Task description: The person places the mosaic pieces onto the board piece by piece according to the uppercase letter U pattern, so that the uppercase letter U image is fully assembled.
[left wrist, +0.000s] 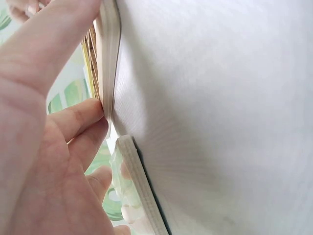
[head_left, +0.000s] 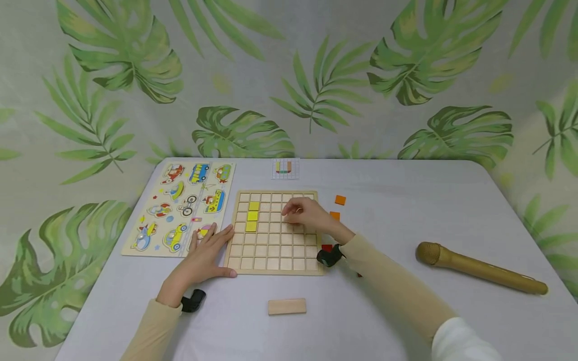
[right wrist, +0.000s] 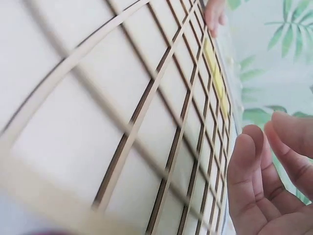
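A square wooden grid board [head_left: 273,249] lies on the table, with yellow square tiles [head_left: 253,216] in one column near its left side. My left hand [head_left: 203,260] steadies the board's left edge, fingers spread and thumb at the lower left corner; the left wrist view shows fingertips touching the rim. Over the board's right half hovers my right hand [head_left: 307,213], thumb and fingers bent close together. In the right wrist view the fingertips [right wrist: 244,144] almost meet; whether something small is between them is hidden. Orange tiles [head_left: 340,200] and a red tile [head_left: 326,247] lie right of the board.
A vehicle picture puzzle [head_left: 155,233] lies at the left, partly under my left fingers. Behind the board is a small pattern card [head_left: 285,169]. A wooden block [head_left: 287,306] rests in front, and a brown microphone-shaped object [head_left: 483,268] at the right.
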Demonstrator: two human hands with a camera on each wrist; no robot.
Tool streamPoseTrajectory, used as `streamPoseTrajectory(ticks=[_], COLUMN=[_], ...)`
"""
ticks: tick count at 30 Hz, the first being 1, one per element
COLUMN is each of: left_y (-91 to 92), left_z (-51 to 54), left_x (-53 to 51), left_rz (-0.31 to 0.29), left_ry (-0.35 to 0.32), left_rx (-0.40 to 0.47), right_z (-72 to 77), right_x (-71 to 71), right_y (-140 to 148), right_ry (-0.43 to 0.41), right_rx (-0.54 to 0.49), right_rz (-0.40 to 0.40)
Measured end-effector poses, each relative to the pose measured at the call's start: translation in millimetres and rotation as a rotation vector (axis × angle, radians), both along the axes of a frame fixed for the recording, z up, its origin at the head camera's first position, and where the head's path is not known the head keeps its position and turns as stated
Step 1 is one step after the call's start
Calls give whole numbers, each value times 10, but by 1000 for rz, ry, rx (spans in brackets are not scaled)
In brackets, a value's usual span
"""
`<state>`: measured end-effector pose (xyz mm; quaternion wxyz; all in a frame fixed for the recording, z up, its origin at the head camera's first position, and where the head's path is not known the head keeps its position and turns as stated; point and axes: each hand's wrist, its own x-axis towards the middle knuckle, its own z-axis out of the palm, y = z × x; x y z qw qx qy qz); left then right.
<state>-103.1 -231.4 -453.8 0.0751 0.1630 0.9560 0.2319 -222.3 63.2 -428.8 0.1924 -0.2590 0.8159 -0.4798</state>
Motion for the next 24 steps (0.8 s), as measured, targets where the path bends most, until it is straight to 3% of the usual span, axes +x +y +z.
streamPoseTrajectory(ticks=[10, 18, 24], left_y=[-6, -1, -2], left_z=[5, 14, 13], left_x=[10, 8, 1], left_rz=[4, 5, -1], left_ry=[-6, -13, -7], left_rx=[-3, 0, -7], right_z=[-10, -71, -132], right_x=[158, 285, 409], right_y=[653, 1091, 1394], right_ry=[-73, -59, -117], right_rx=[-14, 35, -1], right_rz=[-53, -117, -108])
